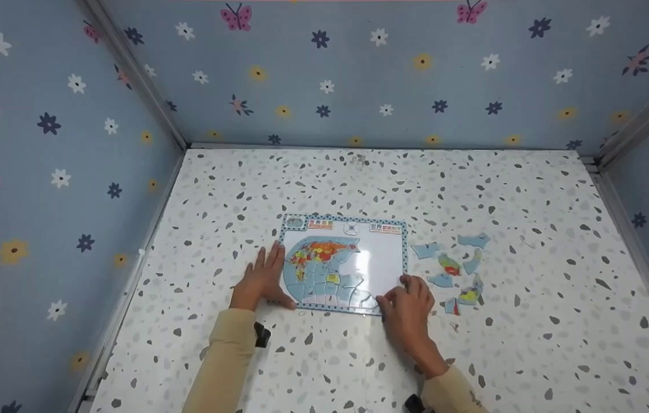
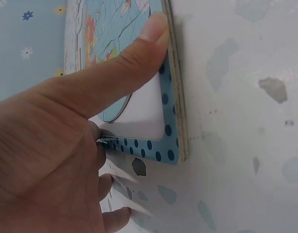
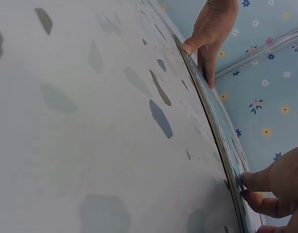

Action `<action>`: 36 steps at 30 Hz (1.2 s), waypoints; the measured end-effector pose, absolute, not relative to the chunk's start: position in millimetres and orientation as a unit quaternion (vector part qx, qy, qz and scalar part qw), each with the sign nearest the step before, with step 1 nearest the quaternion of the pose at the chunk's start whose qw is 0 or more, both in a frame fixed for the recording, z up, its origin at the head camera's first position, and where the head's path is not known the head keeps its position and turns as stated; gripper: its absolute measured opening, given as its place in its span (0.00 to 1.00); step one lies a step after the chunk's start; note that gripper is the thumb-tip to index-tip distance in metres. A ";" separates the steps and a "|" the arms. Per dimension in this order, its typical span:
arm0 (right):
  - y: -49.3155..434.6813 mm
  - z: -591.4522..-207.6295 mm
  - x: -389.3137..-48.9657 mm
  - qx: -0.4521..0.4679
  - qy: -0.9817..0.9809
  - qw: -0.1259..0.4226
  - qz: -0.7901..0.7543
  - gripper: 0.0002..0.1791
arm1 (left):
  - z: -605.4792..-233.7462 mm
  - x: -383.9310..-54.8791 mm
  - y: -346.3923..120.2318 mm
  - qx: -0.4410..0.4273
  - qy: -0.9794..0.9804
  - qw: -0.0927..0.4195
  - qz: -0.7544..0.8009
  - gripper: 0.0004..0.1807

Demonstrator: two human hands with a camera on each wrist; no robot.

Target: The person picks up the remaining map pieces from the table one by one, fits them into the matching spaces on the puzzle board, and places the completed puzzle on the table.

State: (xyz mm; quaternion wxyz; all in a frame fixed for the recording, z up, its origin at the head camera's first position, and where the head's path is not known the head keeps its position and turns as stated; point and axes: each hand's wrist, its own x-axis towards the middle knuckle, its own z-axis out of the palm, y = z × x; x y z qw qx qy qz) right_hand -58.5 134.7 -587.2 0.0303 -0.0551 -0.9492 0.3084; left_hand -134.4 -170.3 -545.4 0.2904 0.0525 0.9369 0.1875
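A world map jigsaw board (image 1: 384, 249) with a blue dotted border lies flat on the table. Joined map pieces (image 1: 316, 269) fill its left side and run along the bottom. My left hand (image 1: 261, 278) rests at the board's left edge, fingers spread, its thumb (image 2: 146, 41) pressing on the dotted border near a corner. Over the lower right part of the board, my right hand (image 1: 410, 312) pinches a puzzle piece between thumb and fingertip. Most of that piece is hidden by the hand; a thin dark edge shows at the fingertips in the right wrist view.
Several loose puzzle pieces (image 1: 449, 265) lie scattered on the speckled white table (image 1: 531, 218) right of the board. Blue flowered panels (image 1: 370, 74) stand at the back and both sides.
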 end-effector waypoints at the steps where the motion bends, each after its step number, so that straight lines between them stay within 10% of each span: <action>1: 134.2 -587.1 -58.2 -0.057 -0.949 0.029 0.308 0.11 | -545.4 -134.4 -170.2 0.052 0.937 0.291 0.187 0.75; 36: 125.5 -582.2 -58.2 -0.039 -0.957 0.029 0.286 0.14 | -544.7 -133.7 -167.7 0.038 0.935 0.299 0.185 0.75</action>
